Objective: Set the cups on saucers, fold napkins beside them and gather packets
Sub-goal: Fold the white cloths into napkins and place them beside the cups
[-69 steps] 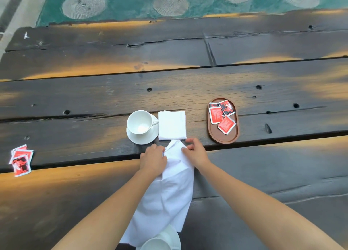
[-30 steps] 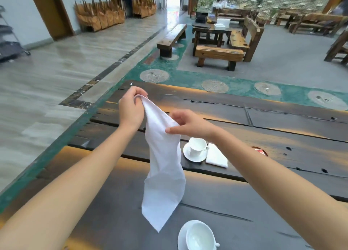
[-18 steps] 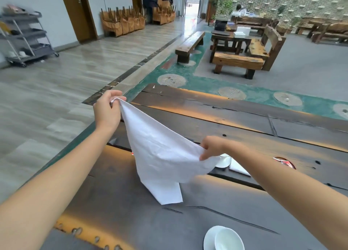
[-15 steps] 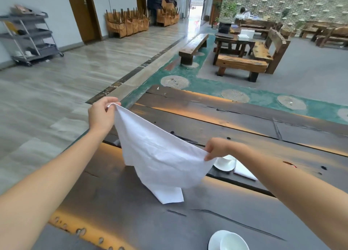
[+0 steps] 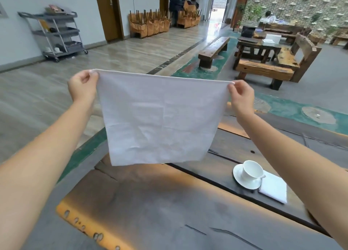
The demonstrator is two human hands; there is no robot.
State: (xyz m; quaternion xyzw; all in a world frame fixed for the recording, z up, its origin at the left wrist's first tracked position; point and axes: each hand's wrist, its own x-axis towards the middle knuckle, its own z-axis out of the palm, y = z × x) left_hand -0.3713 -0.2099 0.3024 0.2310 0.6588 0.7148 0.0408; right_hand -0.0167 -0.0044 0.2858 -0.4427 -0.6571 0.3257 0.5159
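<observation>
**White napkin held spread above the table**

At frame centre the left hand [image 5: 82, 85] and right hand [image 5: 240, 97] each pinch a top corner of the open white napkin [image 5: 160, 121], which hangs flat and hides the wooden table [image 5: 150, 202] behind it. At lower right a white cup [image 5: 251, 169] sits on its saucer [image 5: 240, 180], touching a folded napkin [image 5: 274, 190]. A grey cart [image 5: 56, 31] stands at upper left.

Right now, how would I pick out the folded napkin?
On the dark table, find the white cup on its saucer at the right. The folded napkin lies flat just right of that saucer, unlike the open napkin held up in the air.
</observation>
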